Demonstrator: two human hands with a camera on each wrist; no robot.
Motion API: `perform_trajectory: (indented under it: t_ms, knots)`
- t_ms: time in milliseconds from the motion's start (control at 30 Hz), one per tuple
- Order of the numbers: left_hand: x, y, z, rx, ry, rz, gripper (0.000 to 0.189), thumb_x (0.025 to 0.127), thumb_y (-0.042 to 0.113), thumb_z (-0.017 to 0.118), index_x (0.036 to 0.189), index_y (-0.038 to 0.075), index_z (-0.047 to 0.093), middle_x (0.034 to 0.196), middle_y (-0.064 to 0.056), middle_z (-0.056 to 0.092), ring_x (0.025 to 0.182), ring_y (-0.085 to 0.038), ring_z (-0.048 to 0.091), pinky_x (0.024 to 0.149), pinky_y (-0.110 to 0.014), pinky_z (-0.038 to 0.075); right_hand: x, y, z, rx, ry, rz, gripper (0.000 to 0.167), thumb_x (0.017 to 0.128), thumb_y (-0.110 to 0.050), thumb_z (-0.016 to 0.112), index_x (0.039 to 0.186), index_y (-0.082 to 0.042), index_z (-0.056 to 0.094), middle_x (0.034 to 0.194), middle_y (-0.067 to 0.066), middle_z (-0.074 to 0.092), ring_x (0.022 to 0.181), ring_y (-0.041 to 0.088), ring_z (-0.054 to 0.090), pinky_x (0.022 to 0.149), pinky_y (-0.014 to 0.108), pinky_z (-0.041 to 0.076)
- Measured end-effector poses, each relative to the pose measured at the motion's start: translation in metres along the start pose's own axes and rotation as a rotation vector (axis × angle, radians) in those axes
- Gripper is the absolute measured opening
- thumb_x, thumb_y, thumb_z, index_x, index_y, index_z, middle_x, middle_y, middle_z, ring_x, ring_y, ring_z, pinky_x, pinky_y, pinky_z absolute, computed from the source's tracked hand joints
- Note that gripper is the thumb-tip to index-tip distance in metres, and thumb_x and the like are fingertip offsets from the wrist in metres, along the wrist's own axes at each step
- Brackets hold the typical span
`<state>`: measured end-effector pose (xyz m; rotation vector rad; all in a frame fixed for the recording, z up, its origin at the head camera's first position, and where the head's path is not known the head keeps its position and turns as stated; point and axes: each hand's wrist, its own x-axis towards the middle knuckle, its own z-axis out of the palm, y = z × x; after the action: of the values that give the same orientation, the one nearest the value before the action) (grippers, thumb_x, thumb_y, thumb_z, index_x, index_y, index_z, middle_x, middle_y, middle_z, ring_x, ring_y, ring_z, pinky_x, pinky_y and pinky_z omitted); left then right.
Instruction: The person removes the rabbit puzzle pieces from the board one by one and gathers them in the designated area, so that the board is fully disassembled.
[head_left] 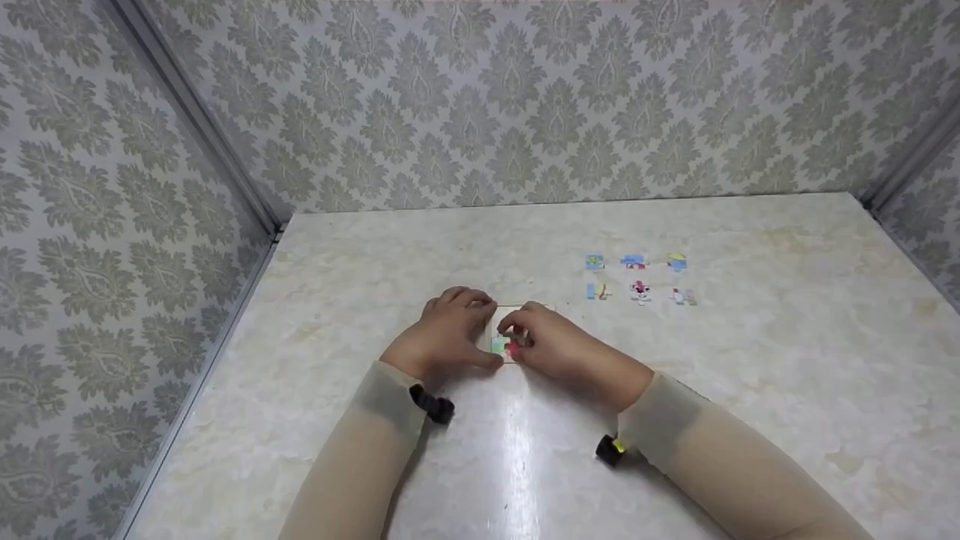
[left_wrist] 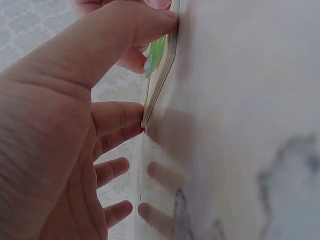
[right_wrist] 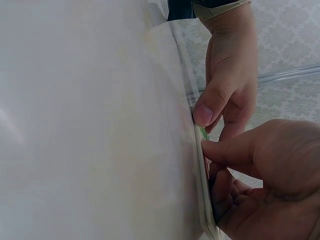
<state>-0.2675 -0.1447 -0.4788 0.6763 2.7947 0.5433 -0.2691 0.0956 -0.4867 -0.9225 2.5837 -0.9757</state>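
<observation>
A small, thin puzzle tray (left_wrist: 163, 75) lies flat on the table, partly covered by both hands. My left hand (head_left: 450, 330) grips its left side, thumb at the near edge and index finger at the far corner; the other fingers are spread. Over the tray, my right hand (head_left: 553, 341) has its thumb and curled fingers around a green and red puzzle piece (head_left: 498, 344). In the left wrist view the piece's green end tilts up above the tray. The right thumb (right_wrist: 215, 150) bears on it close to the tray's near edge.
Several loose jigsaw pieces lie in two rows to the right beyond the tray, among them a red and white piece (head_left: 640, 291) and a blue and yellow one (head_left: 677, 261). Patterned wall panels (head_left: 480, 105) border the pale marbled table (head_left: 750, 360) at the back and sides.
</observation>
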Motion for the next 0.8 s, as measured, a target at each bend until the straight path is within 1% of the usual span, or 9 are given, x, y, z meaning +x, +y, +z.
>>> perform_trajectory:
  t_ms: [133,167,400,500,633,733,800]
  knots:
    - [0.0007,0.0,-0.0002,-0.003,0.01,0.002,0.096,0.091,0.051,0.084,0.172,0.013,0.05,0.176,-0.004,0.046,0.172,-0.034,0.027,0.139,-0.066,0.022,0.0002,0.0013,0.0004,0.043,0.013,-0.029,0.032,0.104,-0.005,0.072,0.136,-0.011,0.074,0.124,0.012,0.069,0.111,0.027,0.068,0.099,0.045,0.058]
    - [0.0005,0.0002,-0.0003,-0.004,0.012,0.001,0.096,0.091,0.051,0.085,0.172,0.013,0.05,0.176,-0.004,0.046,0.172,-0.034,0.027,0.139,-0.066,0.022,-0.0009,-0.0025,-0.0009,0.052,0.007,-0.017,0.033,0.104,-0.004,0.072,0.137,-0.01,0.074,0.126,0.013,0.07,0.112,0.028,0.069,0.101,0.047,0.058]
    - [-0.0023,0.0015,-0.0005,-0.002,0.016,-0.01,0.097,0.091,0.051,0.085,0.173,0.013,0.049,0.176,-0.003,0.046,0.172,-0.032,0.027,0.14,-0.064,0.021,-0.0007,-0.0017,0.0009,0.014,0.005,-0.029,0.04,0.103,-0.008,0.076,0.143,-0.009,0.077,0.124,0.012,0.072,0.11,0.026,0.07,0.099,0.042,0.057]
    - [-0.001,0.0015,0.0,0.011,0.021,-0.001,0.097,0.091,0.051,0.085,0.173,0.014,0.049,0.175,-0.003,0.047,0.171,-0.033,0.028,0.14,-0.063,0.022,-0.001,-0.0019,0.0022,-0.001,0.017,-0.026,0.04,0.104,-0.011,0.076,0.144,-0.008,0.077,0.123,0.012,0.073,0.106,0.022,0.068,0.097,0.04,0.057]
    - [0.0003,0.0007,0.0009,0.023,0.02,-0.002,0.096,0.091,0.052,0.085,0.173,0.015,0.05,0.176,-0.002,0.047,0.171,-0.031,0.029,0.139,-0.062,0.023,-0.0021,-0.0023,0.0028,0.005,0.027,-0.027,0.038,0.106,-0.013,0.074,0.143,-0.007,0.078,0.123,0.012,0.073,0.096,0.017,0.063,0.092,0.036,0.054]
    - [0.0002,-0.0002,0.0016,0.021,0.018,-0.01,0.097,0.091,0.054,0.084,0.173,0.016,0.05,0.176,-0.001,0.047,0.171,-0.03,0.029,0.14,-0.062,0.022,-0.003,-0.0025,0.003,0.028,0.027,-0.011,0.037,0.106,-0.013,0.074,0.143,-0.007,0.077,0.126,0.012,0.073,0.096,0.017,0.064,0.094,0.038,0.055]
    - [0.0006,-0.0005,0.0016,0.021,0.02,-0.008,0.097,0.091,0.055,0.084,0.173,0.016,0.05,0.175,-0.001,0.048,0.171,-0.031,0.029,0.139,-0.062,0.022,-0.0035,-0.0017,0.0031,0.055,0.028,0.015,0.038,0.106,-0.014,0.074,0.144,-0.007,0.075,0.13,0.012,0.073,0.101,0.019,0.066,0.097,0.042,0.056]
